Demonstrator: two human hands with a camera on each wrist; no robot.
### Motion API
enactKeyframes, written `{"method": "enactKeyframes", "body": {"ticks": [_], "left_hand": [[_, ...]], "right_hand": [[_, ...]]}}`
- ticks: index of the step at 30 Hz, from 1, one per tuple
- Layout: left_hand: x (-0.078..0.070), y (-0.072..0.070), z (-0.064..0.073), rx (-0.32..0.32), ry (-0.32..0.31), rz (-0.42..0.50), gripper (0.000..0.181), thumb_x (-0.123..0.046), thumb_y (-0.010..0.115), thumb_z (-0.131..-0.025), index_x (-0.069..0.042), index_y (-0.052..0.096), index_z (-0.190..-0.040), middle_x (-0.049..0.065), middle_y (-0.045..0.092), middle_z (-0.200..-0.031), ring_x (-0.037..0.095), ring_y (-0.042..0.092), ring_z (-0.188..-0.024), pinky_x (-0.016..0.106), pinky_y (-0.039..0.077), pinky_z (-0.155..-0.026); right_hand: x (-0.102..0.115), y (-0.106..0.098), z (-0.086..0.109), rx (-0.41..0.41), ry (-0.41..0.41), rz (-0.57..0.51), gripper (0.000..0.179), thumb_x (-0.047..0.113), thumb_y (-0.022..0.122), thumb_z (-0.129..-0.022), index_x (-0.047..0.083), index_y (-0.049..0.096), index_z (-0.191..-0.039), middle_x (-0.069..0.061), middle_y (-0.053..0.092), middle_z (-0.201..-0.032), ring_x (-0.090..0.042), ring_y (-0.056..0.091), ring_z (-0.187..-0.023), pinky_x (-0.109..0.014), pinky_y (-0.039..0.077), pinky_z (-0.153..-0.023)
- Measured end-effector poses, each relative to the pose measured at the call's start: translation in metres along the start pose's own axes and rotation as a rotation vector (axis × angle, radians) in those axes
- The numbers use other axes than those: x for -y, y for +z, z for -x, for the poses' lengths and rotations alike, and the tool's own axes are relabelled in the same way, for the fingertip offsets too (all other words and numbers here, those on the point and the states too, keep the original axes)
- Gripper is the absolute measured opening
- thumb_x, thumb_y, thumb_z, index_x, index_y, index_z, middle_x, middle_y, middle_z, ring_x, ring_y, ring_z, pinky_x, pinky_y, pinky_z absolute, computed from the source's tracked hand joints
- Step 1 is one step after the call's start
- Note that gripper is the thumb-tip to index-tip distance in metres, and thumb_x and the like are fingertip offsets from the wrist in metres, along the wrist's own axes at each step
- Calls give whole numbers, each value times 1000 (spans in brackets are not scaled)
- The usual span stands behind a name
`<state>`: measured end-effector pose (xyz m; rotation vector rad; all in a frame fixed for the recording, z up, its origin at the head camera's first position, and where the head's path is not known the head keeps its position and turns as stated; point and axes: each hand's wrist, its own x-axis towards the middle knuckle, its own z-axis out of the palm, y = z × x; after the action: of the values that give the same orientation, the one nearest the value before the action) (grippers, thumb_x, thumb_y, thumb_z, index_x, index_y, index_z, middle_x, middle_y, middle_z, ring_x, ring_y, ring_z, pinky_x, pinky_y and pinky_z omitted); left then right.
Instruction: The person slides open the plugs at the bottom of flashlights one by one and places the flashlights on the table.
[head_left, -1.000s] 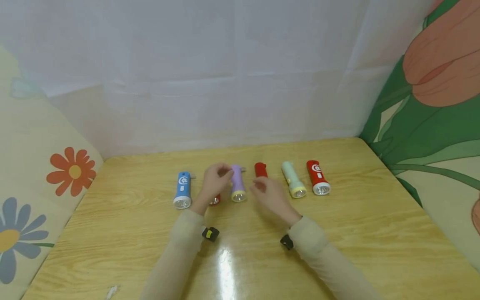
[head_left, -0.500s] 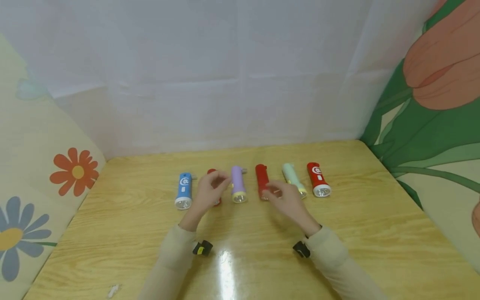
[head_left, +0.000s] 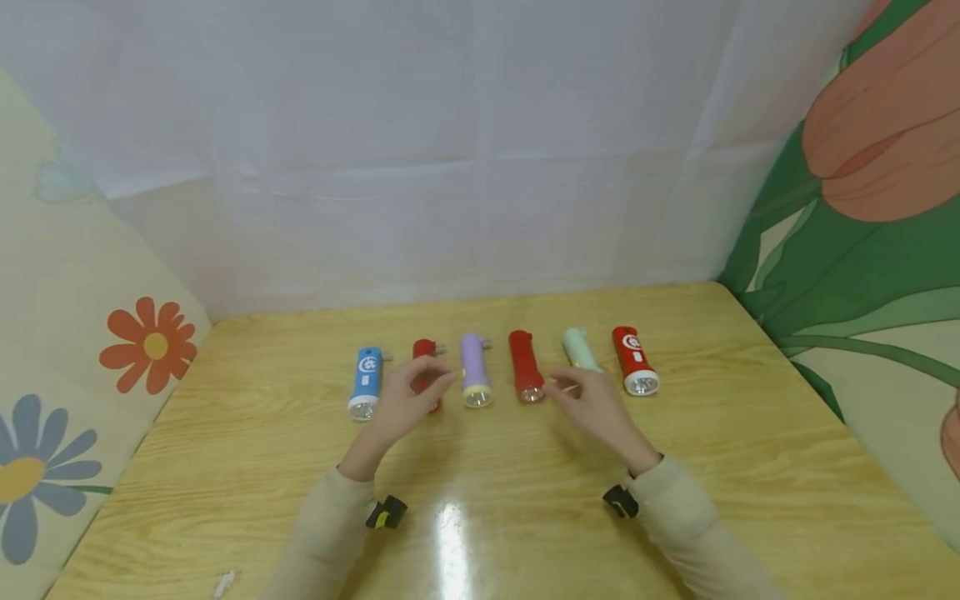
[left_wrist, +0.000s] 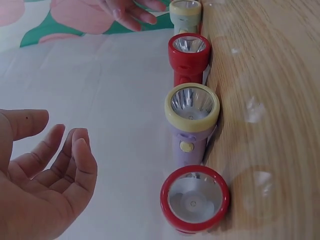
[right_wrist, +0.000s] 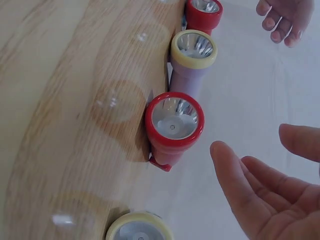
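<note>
Several flashlights lie in a row across the table, lens ends toward me. From left in the head view come a blue one (head_left: 366,383), a red one (head_left: 423,350), a purple one (head_left: 473,367), a second red one (head_left: 524,362), a mint green one (head_left: 579,346) and a red one with a white rim (head_left: 634,358). My left hand (head_left: 396,408) hovers over the left red flashlight, hiding part of it, with nothing in its loosely bent fingers (left_wrist: 85,170). Holding nothing either, my right hand (head_left: 600,412) overlaps the mint green flashlight's lens end, its fingertips beside the middle red one.
The wooden table (head_left: 510,517) meets a white cloth backdrop (head_left: 360,208) behind the row. Flower-printed panels (head_left: 885,275) stand at both sides. A small whitish mark (head_left: 224,583) shows near the table's front left.
Both hands have drawn apart and back toward me, the left going left and the right going right. More of the two inner red flashlights now shows. The flashlights stay in place.
</note>
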<state>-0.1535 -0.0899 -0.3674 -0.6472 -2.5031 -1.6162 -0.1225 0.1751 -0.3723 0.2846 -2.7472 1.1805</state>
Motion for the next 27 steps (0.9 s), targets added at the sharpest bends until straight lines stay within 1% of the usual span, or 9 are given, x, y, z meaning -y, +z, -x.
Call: {"method": "enactKeyframes", "body": {"ticks": [5, 7, 11, 14, 17, 20, 21, 24, 27], "left_hand": [[3, -2, 2, -11, -18, -16, 12, -7, 61, -86, -1, 63, -97, 9, 64, -91, 17, 58, -78, 31, 49, -70], [3, -2, 2, -13, -15, -14, 12, -7, 61, -86, 0, 63, -97, 9, 65, -90, 17, 58, -77, 31, 49, -70], [3, 0, 2, -7, -1, -6, 10, -6, 61, -86, -1, 63, -95, 8, 64, -89, 17, 58, -76, 30, 49, -68], [1, 2, 2, 1, -14, -1, 10, -6, 61, -86, -1, 63, -95, 7, 64, -88, 19, 58, -74, 28, 50, -66], [1, 3, 2, 6, -31, -7, 11, -6, 61, -85, -2, 63, -95, 7, 64, -89, 19, 58, -70, 27, 50, -63], [2, 6, 2, 8, -39, -12, 11, -6, 61, -85, -2, 63, -95, 7, 65, -89, 16, 58, -67, 26, 50, -61], [2, 6, 2, 7, -41, -15, 11, -7, 61, -85, -3, 64, -95, 6, 65, -89, 14, 57, -67, 26, 50, -61], [2, 9, 1, 7, -55, -12, 10, -9, 62, -85, -4, 64, -94, 5, 65, -88, 14, 57, -69, 27, 50, -62], [1, 10, 0, 10, -69, -15, 11, -10, 62, -86, -5, 65, -95, 4, 65, -88, 15, 57, -73, 29, 50, -65]], "right_hand": [[-5, -1, -5, 55, 45, -19, 33, 19, 61, -88, -6, 61, -110, -18, 65, -96, -25, 63, -77, -29, 52, -62], [-8, -1, -8, 70, 66, -26, 35, 20, 60, -88, -7, 60, -110, -19, 65, -96, -25, 64, -75, -28, 52, -59], [-12, 0, -14, 99, 101, -31, 39, 20, 60, -88, -10, 57, -112, -22, 65, -94, -25, 64, -68, -27, 52, -56], [-12, 1, -20, 130, 144, -23, 42, 21, 60, -88, -11, 56, -113, -21, 65, -91, -24, 64, -63, -27, 51, -55], [-12, 2, -25, 175, 194, -19, 41, 24, 59, -88, -10, 57, -112, -18, 66, -83, -23, 62, -61, -27, 50, -53], [-12, 3, -30, 214, 228, -13, 36, 26, 58, -89, -6, 61, -105, -14, 65, -72, -22, 61, -58, -26, 47, -50], [-12, 4, -31, 223, 237, -8, 33, 26, 58, -89, -5, 63, -100, -13, 64, -68, -22, 59, -56, -25, 46, -49], [-13, 7, -35, 238, 256, 16, 31, 27, 58, -89, -3, 64, -93, -11, 61, -62, -21, 57, -53, -24, 43, -46], [-13, 10, -38, 251, 291, 40, 36, 30, 57, -89, -5, 62, -99, -11, 61, -62, -20, 57, -54, -25, 44, -49]]}}
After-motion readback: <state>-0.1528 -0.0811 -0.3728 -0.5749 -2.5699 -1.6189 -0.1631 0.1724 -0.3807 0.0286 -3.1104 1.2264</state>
